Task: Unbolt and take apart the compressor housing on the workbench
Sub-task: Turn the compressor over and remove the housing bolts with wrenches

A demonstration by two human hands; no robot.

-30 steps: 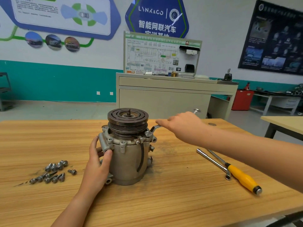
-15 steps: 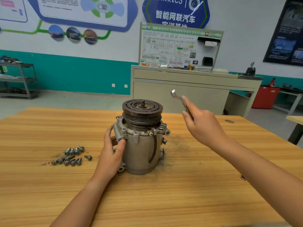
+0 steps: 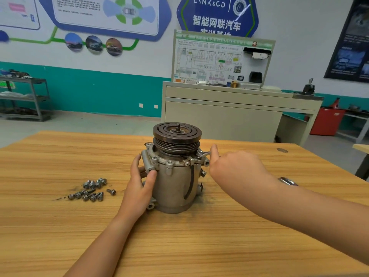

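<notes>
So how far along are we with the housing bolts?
Done: a pile of removed bolts lies left of the compressor. In hand: left hand steadies it, right hand holds the wrench at a flange bolt. Left: front flange bolts, then pulling it apart.

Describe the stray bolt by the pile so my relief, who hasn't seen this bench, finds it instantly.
On the wooden workbench stands the grey compressor, held by the left hand. Left of that hand lies a heap of loose bolts. The stray bolt is the single one at the heap's right edge, nearest the hand, lying alone while the others are clustered together.
</notes>
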